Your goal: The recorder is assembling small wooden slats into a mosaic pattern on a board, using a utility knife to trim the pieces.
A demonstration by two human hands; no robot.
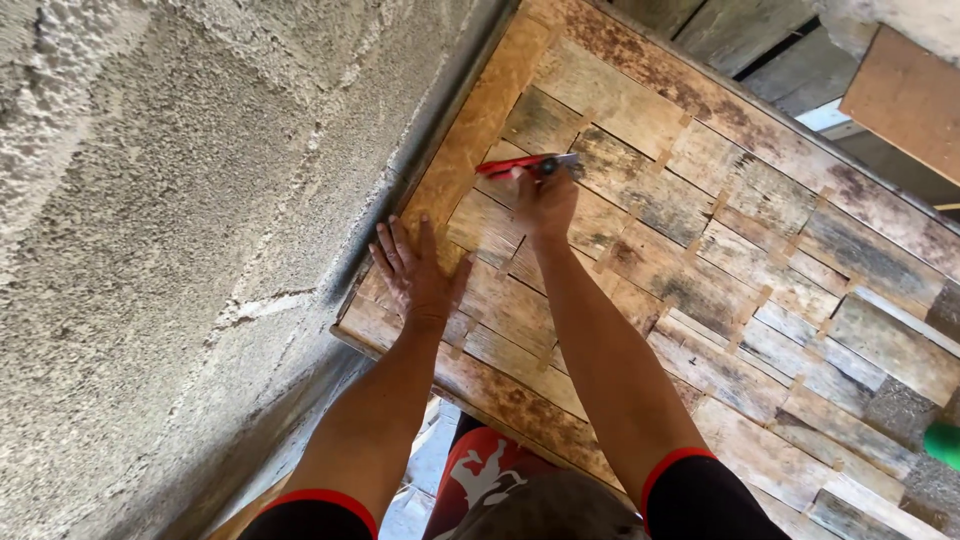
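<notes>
A large woven panel (700, 260) of flat, weathered bamboo strips stretches in front of me, framed by a brown edge strip. My left hand (415, 270) lies flat on the panel's near corner with its fingers spread, beside the rough wall. My right hand (545, 200) reaches further out and grips a red utility knife (525, 163), whose blade end points right and rests against the woven strips.
A rough grey concrete wall (170, 230) fills the left side, right against the panel's edge. Wooden boards (905, 95) and a gap show at the top right. A green object (943, 442) sits at the right edge. My red shorts (480, 470) show below.
</notes>
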